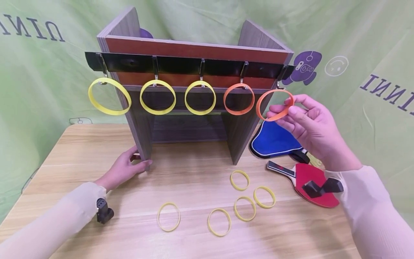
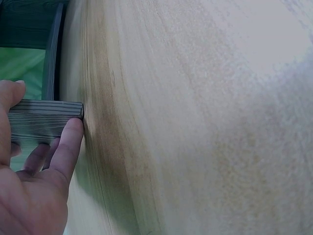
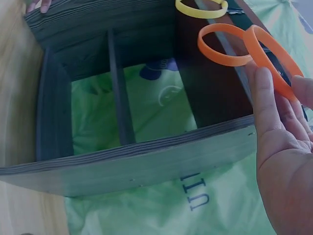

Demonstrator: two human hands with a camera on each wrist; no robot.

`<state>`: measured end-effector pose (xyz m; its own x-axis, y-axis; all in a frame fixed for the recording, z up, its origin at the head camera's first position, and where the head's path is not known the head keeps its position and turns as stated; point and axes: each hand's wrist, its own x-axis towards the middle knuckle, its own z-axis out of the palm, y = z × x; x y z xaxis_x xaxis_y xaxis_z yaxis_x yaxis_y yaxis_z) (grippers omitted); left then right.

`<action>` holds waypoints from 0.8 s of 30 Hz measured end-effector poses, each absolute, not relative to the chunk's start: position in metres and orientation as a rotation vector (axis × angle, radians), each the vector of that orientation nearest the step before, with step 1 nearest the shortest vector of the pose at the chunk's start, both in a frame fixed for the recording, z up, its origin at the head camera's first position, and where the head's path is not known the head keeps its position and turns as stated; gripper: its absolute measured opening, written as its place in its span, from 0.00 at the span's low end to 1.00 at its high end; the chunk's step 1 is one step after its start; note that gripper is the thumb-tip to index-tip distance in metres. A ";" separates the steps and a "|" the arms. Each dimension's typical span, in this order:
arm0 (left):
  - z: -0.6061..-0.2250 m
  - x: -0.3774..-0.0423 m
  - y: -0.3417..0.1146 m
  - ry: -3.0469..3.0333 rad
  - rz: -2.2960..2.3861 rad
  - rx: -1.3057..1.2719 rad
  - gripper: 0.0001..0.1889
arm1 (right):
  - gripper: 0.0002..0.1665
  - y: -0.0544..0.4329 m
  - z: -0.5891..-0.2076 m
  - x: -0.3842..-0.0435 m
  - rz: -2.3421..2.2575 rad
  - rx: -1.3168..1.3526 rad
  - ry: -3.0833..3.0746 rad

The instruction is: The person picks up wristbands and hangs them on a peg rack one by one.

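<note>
My right hand [image 1: 312,120] pinches an orange wristband [image 1: 275,104] between thumb and fingers, right at the rightmost hook [image 1: 280,85] of a black rail. Another orange wristband [image 3: 220,46] hangs on the neighbouring hook, and three yellow wristbands, one of them the leftmost [image 1: 110,96], hang further left. The rail [image 1: 181,65] runs across the front of a grey wooden stand [image 1: 124,25] with a red-brown board. Low on the left, my left hand [image 1: 124,167] grips the foot of the stand's side panel [image 2: 46,107], thumb on one face and fingers on the other.
Several yellow wristbands, including one at the left [image 1: 169,217], lie on the wooden table [image 1: 129,230] before the stand. At the right are a red table tennis paddle [image 1: 312,180] and a blue paddle case [image 1: 275,140]. A green printed cloth [image 1: 48,72] hangs behind.
</note>
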<state>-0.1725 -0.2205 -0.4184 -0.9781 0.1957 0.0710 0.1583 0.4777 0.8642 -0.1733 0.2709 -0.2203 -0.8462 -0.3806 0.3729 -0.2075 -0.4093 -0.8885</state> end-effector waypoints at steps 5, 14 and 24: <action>-0.418 -0.173 -0.221 2.671 1.558 0.326 0.27 | 0.13 0.271 -0.216 -0.179 -2.484 -0.795 1.615; -0.418 -0.173 -0.223 2.689 1.543 0.331 0.28 | 0.13 0.272 -0.219 -0.187 -2.457 -0.703 1.643; -0.422 -0.174 -0.221 2.685 1.554 0.329 0.29 | 0.14 0.270 -0.228 -0.190 -2.374 -0.684 1.710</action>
